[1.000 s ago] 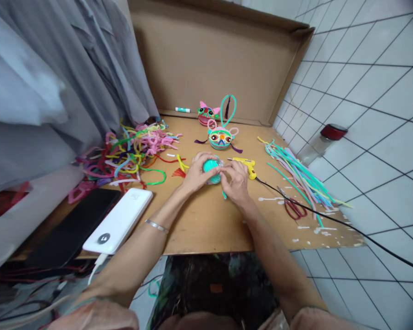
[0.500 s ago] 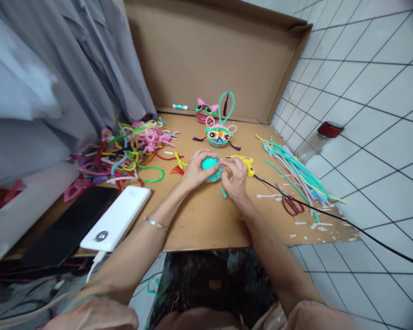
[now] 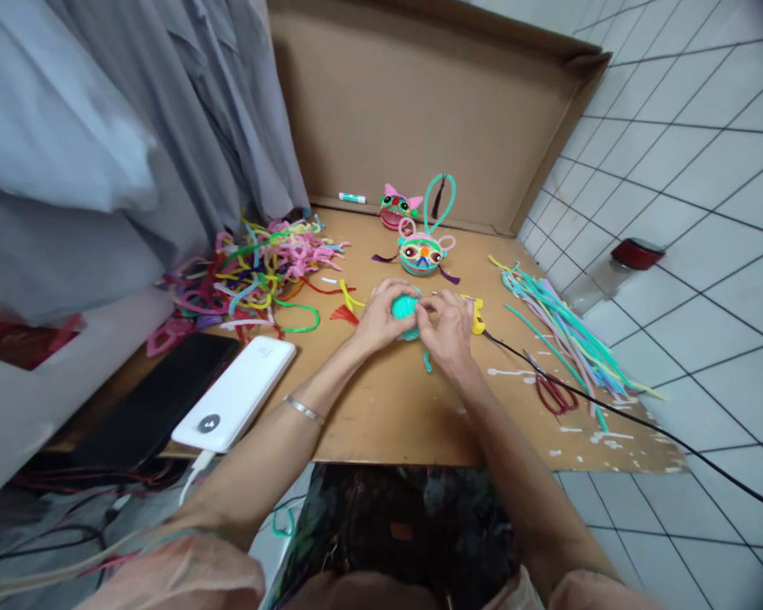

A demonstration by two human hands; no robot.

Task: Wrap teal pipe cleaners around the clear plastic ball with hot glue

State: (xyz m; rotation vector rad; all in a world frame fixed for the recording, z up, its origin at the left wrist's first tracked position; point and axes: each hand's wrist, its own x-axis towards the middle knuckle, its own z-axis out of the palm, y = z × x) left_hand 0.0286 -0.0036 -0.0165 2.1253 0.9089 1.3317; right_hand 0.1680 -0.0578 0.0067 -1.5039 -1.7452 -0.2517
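A tangled pile of fuzzy stems (image 3: 260, 267) lies left of the left grip (image 3: 377, 318), which is half curled around a turquoise ball (image 3: 404, 307) between the 2 grips. The right grip (image 3: 450, 329) meets the ball's right side with bent fingers; how tightly they close, and on what, cannot be told. A turquoise end (image 3: 427, 363) shows just below. Right of that grip lie a yellow glue gun (image 3: 477, 317), then scissors (image 3: 555, 393). The step looks like fitting strand to ball; next seems to call for steady left support and a light right press.
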